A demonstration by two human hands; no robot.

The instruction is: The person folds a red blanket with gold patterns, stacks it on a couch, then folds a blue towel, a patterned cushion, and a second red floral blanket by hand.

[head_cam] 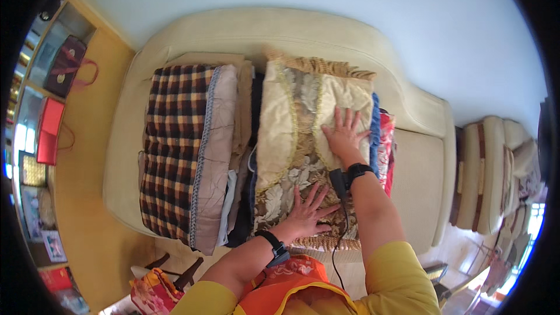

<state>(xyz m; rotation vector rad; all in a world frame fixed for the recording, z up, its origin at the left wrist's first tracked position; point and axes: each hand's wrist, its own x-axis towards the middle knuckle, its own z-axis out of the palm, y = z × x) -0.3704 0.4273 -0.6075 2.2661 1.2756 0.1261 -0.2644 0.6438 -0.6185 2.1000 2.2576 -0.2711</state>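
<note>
A folded gold and brown patterned fabric cover [288,135] with fringed edges lies on a cream sofa [420,175]. My left hand [308,214] rests on its lower, floral part, fingers spread. Farther up, my right hand [348,138] presses flat on the pale gold part, fingers apart. Both wrists wear black bands, and a cable hangs from the device at the right wrist. Under the cover's right side show blue and red patterned fabrics [386,148]. To the left, a folded checked blanket [175,148] with a pinkish-beige border tops another pile of folded textiles.
A wooden cabinet [87,175] with glass shelves stands at the left, holding a dark gift bag [65,65] and a red box [50,131]. At the lower left is a floral red cloth [153,291] by dark wooden legs. More cream seating [490,175] stands at the right.
</note>
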